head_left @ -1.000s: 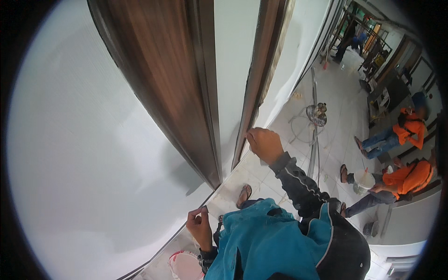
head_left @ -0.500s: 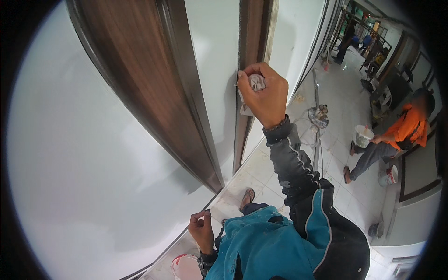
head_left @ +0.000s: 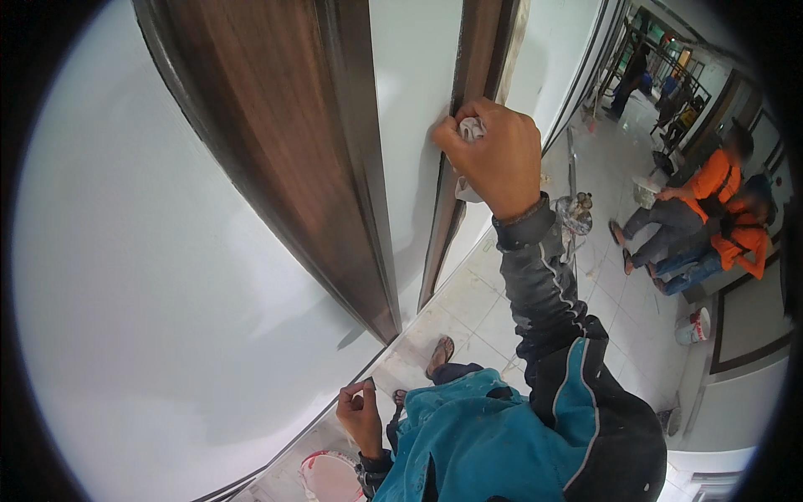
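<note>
My right hand (head_left: pixel 499 159) is closed round a crumpled whitish cloth (head_left: pixel 472 128), a loose end of which hangs below the fist. It is held up against the narrow brown wooden trim (head_left: pixel 447 184), with thumb and fingertips at the trim's left edge beside the white wall strip. Low down near the wall, my left hand (head_left: pixel 360 416) pinches a small dark flat piece (head_left: pixel 369 383) between thumb and fingers. What that piece is cannot be made out. A wide brown wooden door frame (head_left: pixel 276 151) rises between the hands and the large white wall panel (head_left: pixel 150 293).
A white bucket (head_left: pixel 330 477) with red marks stands below my left hand. At the right, two people in orange tops (head_left: pixel 711 180) are on the tiled floor, one holding a pail (head_left: pixel 646 192). A metal object (head_left: pixel 575 213) and another bucket (head_left: pixel 693 326) stand on the floor.
My right hand with the cloth has shifted slightly along the trim, and the view has turned a little. The person in orange has moved, and a second one now shows beside them.
</note>
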The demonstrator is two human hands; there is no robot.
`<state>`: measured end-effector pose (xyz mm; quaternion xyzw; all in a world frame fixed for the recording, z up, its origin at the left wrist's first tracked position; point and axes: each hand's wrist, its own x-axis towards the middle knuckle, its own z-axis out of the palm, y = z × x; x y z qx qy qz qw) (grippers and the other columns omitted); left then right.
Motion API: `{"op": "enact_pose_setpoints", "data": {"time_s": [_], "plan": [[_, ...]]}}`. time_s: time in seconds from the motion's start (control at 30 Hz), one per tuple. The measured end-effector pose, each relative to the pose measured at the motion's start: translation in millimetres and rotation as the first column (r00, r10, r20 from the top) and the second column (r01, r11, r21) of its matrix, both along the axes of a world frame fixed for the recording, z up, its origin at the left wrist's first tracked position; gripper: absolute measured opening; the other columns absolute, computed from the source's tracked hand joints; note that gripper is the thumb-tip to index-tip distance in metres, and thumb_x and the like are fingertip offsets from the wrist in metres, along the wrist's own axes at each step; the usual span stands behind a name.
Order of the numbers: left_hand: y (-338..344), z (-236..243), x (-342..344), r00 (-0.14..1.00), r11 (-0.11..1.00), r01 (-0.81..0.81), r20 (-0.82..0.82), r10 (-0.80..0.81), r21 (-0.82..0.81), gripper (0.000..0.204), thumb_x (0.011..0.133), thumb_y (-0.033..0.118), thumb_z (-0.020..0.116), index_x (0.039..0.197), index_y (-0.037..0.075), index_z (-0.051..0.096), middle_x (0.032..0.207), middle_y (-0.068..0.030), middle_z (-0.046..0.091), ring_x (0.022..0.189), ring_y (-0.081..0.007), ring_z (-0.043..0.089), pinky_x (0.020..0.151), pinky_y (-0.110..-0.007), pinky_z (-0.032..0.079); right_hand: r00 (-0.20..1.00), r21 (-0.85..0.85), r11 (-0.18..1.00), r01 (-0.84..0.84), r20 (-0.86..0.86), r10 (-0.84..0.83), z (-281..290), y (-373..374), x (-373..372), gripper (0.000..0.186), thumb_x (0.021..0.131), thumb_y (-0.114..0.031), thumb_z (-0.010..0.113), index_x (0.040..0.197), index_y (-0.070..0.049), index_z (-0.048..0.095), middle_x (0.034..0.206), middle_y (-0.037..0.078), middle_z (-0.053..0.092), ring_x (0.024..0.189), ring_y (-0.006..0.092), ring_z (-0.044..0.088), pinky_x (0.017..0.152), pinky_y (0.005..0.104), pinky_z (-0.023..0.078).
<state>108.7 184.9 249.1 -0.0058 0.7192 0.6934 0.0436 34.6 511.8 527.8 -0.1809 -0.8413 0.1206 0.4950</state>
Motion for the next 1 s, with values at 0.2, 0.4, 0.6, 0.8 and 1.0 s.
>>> {"op": "enact_pose_setpoints", "data": {"time_s": [0.2, 0.4, 0.6, 0.8, 1.0], "plan": [[2.0, -5.8, -8.0, 1.000, 1.000, -0.007, 0.022, 0.006, 0.015, 0.008, 0.090, 0.007, 0.071, 0.087, 0.003, 0.064, 0.056, 0.0092, 0.045, 0.050, 0.0018, 0.031, 0.046, -0.022, 0.018, 0.998, -0.003, 0.998, -0.064, -0.011, 0.064, 2.8, 2.6, -0.4, 0.020, 0.075, -0.018, 0.069, 0.072, 0.002, 0.066, 0.054, 0.012, 0.059, 0.047, 0.0185, 0.060, 0.051, 0.0306, 0.048], [2.3, -9.7, -17.5, 1.000, 1.000, -0.006, 0.026, 0.006, 0.011, 0.009, 0.090, 0.007, 0.071, 0.087, 0.003, 0.064, 0.057, 0.0096, 0.044, 0.050, 0.0016, 0.030, 0.046, -0.021, 0.018, 0.997, -0.004, 0.999, -0.044, 0.067, 0.044, 9.8, -0.5, -1.6, 0.024, 0.073, -0.023, 0.069, 0.071, 0.000, 0.064, 0.063, 0.019, 0.061, 0.058, 0.0383, 0.062, 0.056, 0.0410, 0.050], [8.1, -3.7, -23.1, 0.999, 0.999, 0.030, 0.033, -0.031, 0.033, 0.008, 0.090, 0.008, 0.071, 0.087, 0.003, 0.065, 0.058, 0.0086, 0.048, 0.049, 0.0016, 0.031, 0.046, -0.021, 0.019, 0.986, -0.102, 0.982, -0.162, 0.016, 0.164, 10.0, 2.2, 1.7, 0.021, 0.074, -0.019, 0.069, 0.074, 0.002, 0.065, 0.061, 0.017, 0.061, 0.054, 0.0314, 0.062, 0.055, 0.0355, 0.050], [21.2, 8.0, -25.5, 0.995, 0.994, 0.103, -0.008, -0.103, 0.019, 0.008, 0.089, 0.009, 0.073, 0.089, 0.004, 0.067, 0.059, 0.0070, 0.051, 0.050, 0.0010, 0.036, 0.046, -0.021, 0.022, 0.958, -0.215, 0.943, -0.253, 0.081, 0.275, 17.0, 9.1, 12.2, 0.020, 0.078, -0.017, 0.070, 0.083, 0.003, 0.067, 0.067, 0.014, 0.064, 0.056, 0.0188, 0.063, 0.057, 0.0308, 0.050], [67.4, 75.7, -34.9, 0.957, 0.949, 0.284, -0.027, -0.290, -0.136, 0.008, 0.088, 0.007, 0.072, 0.091, 0.002, 0.066, 0.074, 0.0019, 0.061, 0.057, -0.0020, 0.042, 0.052, -0.020, 0.033, 0.949, -0.374, 0.876, -0.306, -0.041, 0.313, -19.6, 28.8, 44.9, 0.015, 0.084, -0.012, 0.066, 0.085, 0.003, 0.068, 0.074, 0.009, 0.069, 0.065, 0.0113, 0.062, 0.062, 0.0279, 0.051]]}}
